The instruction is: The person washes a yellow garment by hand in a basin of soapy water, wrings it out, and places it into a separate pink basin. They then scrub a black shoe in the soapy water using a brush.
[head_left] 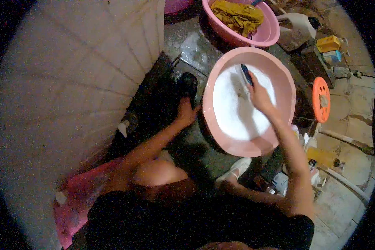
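My right hand (259, 96) grips a scrub brush (246, 75) with a dark back and pale bristles, over the white suds (237, 114) in a large pink basin (288, 89). To the left of the basin, my left hand (188, 112) is closed on the near end of a black shoe (187, 84), with the thumb pointing toward the basin's rim. The hand's other fingers are partly hidden in the dark there.
Behind stands a pink tub (273, 31) holding mustard-yellow cloth (239, 17). A jug (298, 29), a yellow box (328, 43) and an orange plastic disc (321, 100) line the right side. Several bottles crowd the lower right. A tiled wall (83, 75) bounds the left.
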